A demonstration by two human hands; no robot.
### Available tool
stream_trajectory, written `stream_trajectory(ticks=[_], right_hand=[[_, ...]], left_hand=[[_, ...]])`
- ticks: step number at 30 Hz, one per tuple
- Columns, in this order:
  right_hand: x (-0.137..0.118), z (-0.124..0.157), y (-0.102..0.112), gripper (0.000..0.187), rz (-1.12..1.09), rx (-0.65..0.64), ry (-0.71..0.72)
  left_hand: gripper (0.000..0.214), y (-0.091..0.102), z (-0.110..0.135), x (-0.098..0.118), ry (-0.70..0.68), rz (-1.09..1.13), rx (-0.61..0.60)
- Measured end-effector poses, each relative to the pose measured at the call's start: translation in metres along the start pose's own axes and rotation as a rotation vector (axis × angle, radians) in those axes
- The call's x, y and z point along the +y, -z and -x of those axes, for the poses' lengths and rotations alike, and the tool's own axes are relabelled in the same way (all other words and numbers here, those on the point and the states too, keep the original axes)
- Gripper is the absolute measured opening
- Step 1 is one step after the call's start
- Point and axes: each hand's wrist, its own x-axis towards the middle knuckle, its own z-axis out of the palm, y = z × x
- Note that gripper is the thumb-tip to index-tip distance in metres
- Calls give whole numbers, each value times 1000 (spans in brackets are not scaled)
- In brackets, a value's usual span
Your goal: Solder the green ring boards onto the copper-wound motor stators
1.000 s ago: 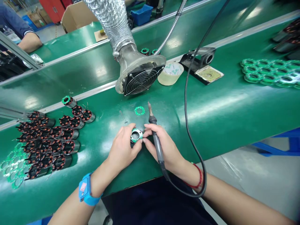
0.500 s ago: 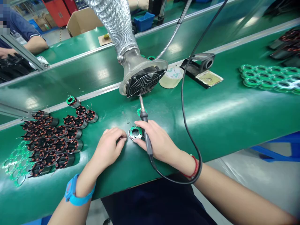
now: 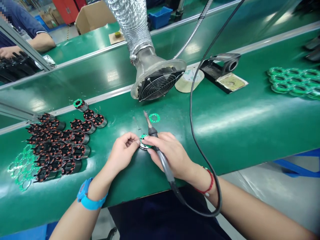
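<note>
A small motor stator with a green ring board on top (image 3: 143,140) stands on the green bench between my two hands. My left hand (image 3: 123,150) is closed in a pinch at the part's left edge, touching it. My right hand (image 3: 168,150) is wrapped round a soldering iron (image 3: 156,145), whose tip points up and away past the part, and its fingertips rest on the part's right side. The iron's black cable (image 3: 197,140) loops down past my right wrist. A loose green ring board (image 3: 154,117) lies just beyond the part.
A fume-extraction fan on a silver hose (image 3: 156,83) stands behind the work spot. Several wound stators (image 3: 61,143) and green rings (image 3: 18,170) lie at left. A tape roll (image 3: 189,79), an iron stand (image 3: 223,71) and more green rings (image 3: 292,81) lie at right. Another person's arm (image 3: 37,41) is far left.
My left hand came back to pinch the part's left edge. My right hand closed over the part's right side with the iron, and the iron's tip swung left.
</note>
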Motion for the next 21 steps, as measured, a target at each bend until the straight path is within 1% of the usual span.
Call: stream_trajectory(ticks=[3,5,7,9,12,16,21], right_hand=[[0,-2,1,40,-65,41,16],[-1,-3,3,40,-88,95,-3],[-3,-1,6,35,-98,157,-57],[-3,3,10,26,-127,215,-137],[0,11,13,17,-216,288,-220],[3,17,13,15,-300,296,-222],[2,14,14,13,-318,317,-198]], left_hand=[[10,-1,-1,1,-13,-41,39],[9,-1,-3,0,-25,-62,53],[9,-2,-5,-2,-28,-72,62],[8,-2,-6,-4,-28,-74,63],[7,-2,-8,-5,-23,-73,61],[7,-2,-8,-4,-3,-66,64],[7,-2,-9,-3,9,-68,62]])
